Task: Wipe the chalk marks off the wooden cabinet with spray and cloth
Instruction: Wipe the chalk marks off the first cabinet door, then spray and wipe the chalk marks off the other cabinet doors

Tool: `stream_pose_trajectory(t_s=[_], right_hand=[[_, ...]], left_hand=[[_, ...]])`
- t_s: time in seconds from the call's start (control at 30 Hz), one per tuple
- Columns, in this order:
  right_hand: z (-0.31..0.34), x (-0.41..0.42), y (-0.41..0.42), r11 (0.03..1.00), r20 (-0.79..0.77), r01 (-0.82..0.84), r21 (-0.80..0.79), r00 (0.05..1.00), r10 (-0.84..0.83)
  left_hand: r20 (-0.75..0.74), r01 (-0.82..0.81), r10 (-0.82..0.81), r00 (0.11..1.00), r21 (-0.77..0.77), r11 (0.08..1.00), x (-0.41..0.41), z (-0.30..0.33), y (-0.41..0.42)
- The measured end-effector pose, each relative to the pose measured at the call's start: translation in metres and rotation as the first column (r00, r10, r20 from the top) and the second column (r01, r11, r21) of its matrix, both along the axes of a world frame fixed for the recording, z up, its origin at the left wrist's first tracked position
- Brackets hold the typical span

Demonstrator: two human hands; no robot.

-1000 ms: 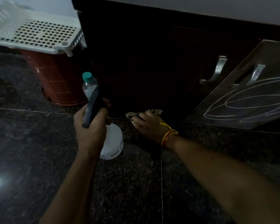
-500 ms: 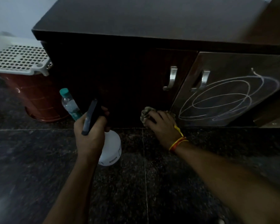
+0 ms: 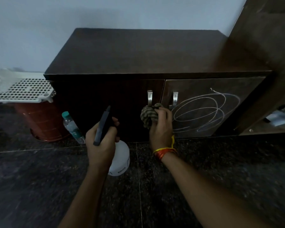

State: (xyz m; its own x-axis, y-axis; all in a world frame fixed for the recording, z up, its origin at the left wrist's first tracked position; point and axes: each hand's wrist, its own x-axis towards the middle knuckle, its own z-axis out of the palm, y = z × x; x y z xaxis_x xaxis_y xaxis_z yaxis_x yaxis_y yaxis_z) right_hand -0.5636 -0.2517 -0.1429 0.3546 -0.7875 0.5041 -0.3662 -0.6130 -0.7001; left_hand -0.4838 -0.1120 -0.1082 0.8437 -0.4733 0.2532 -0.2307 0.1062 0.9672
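Bottle [image 3: 120, 157]: white spray bottle, rigid plastic, likely light; left hand [image 3: 102, 142] wraps its neck under the dark trigger head, nozzle aimed ahead. Cloth [image 3: 149, 116]: soft, limp, bunched in right hand's [image 3: 160, 129] curled fingers, just left of the chalk marks [image 3: 204, 111] on the cabinet [image 3: 138, 51] door, marks untouched.

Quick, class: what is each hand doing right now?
Left hand: grips the spray bottle.
Right hand: holds the cloth.
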Motion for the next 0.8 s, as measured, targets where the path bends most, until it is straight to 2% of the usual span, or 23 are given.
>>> stream_pose_trajectory(t_s=[0.33,0.4,0.53,0.8], right_hand=[[0.067,0.007,-0.001,0.981,0.291,0.196,-0.01,0.939,-0.185],[0.072,0.011,-0.005,0.988,0.228,0.143,-0.053,0.965,-0.127],[0.053,0.013,-0.004,0.982,-0.038,0.036,-0.184,0.998,-0.044],[0.05,0.001,-0.009,0.988,-0.068,-0.073,-0.138,0.996,0.064]], left_hand=[[0.011,-0.001,0.001,1.0,-0.036,0.999,-0.014,0.014,-0.019],[0.006,-0.01,0.01,1.0,-0.028,1.0,-0.017,0.012,-0.024],[0.007,-0.015,0.015,1.0,-0.024,1.0,-0.024,0.007,-0.031],[0.045,-0.021,0.024,0.999,-0.048,0.999,-0.043,0.008,-0.038]])
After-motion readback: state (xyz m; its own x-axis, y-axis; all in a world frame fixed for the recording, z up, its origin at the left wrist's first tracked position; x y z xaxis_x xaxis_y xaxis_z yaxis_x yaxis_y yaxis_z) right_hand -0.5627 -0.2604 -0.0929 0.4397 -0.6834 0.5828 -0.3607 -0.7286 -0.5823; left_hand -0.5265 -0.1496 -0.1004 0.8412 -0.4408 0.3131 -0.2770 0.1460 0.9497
